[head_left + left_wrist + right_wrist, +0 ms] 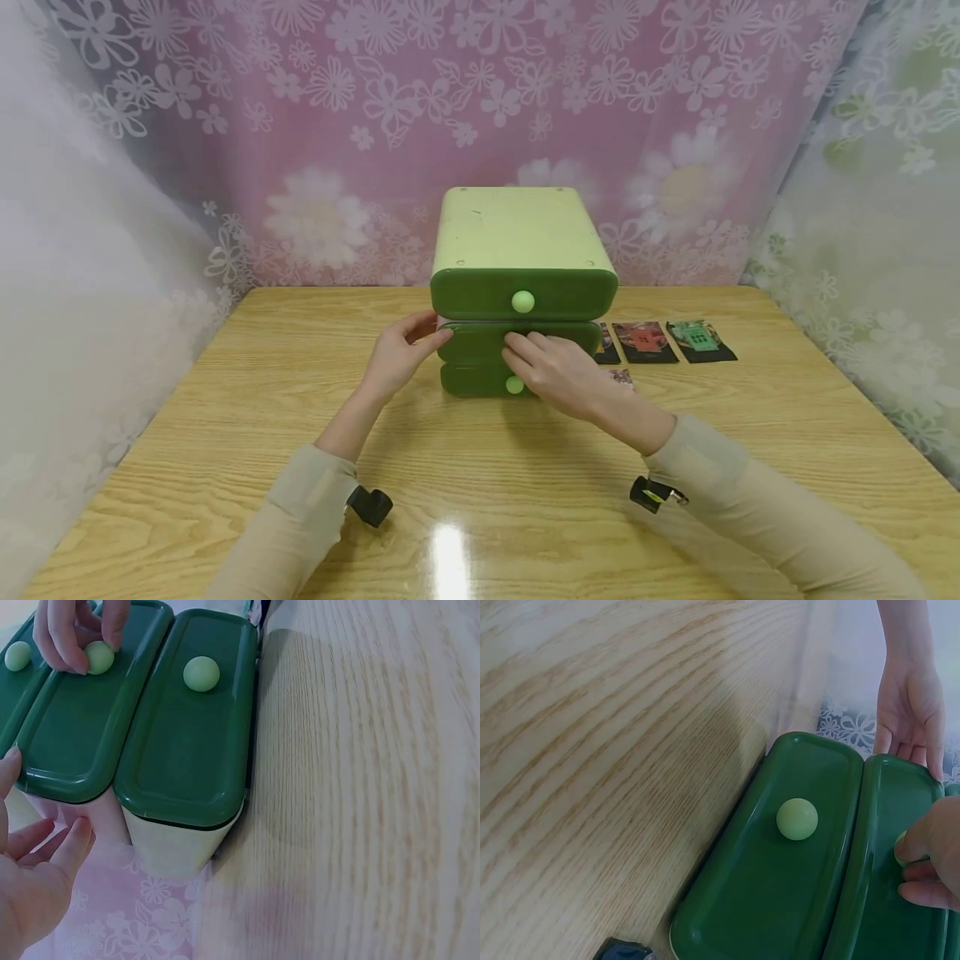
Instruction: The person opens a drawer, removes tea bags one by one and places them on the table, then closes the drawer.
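A small three-tier drawer cabinet point(523, 227) with a pale yellow-green top and dark green fronts stands on the table. My right hand point(558, 371) pinches the round light-green knob point(99, 657) of the middle drawer point(474, 342). At that drawer's left end is my left hand point(399, 354), its thumb at the front's edge and its fingers against the pinkish side point(105, 814). The top drawer's knob point(522, 302) and the bottom drawer's knob point(797, 819) are untouched. In the head view the right hand hides the middle knob.
Right of the cabinet lie flat dark packets, among them a red one point(646, 342) and a green one point(701, 341); others are partly hidden behind the cabinet. The wooden table point(525, 517) meets floral curtains point(510, 100) at the back and sides.
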Demonstrator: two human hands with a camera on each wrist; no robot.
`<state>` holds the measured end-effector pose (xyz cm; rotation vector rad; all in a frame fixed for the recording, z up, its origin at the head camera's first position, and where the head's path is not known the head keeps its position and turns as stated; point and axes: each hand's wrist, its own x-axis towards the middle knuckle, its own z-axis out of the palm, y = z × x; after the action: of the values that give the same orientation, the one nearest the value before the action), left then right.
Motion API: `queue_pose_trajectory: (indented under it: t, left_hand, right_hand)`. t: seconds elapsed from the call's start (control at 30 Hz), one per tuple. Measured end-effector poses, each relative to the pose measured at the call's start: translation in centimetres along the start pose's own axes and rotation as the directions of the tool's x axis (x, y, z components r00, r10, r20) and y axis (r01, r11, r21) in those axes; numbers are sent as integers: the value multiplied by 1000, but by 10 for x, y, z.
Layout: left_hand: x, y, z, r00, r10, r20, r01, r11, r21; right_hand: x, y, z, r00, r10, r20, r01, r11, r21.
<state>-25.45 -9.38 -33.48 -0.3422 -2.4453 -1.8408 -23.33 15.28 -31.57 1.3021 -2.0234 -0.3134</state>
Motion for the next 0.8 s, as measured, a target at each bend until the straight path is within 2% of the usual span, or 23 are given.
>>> queue_pose_trajectory:
  t: [0.2, 0.57, 0.8]
  left_hand:
    - [1, -1, 1, 1000, -19, -3, 20, 1000, 19]
    - [2, 0, 4, 999, 15, -38, -12, 998, 65]
    - [2, 1, 4, 1000, 10, -29, -9, 999, 34]
  right_hand:
    - [0, 1, 1, 1000, 2, -7, -2, 1000, 3]
    - [0, 5, 3, 999, 20, -39, -18, 998, 63]
    - [1, 5, 4, 999, 26, -37, -23, 997, 78]
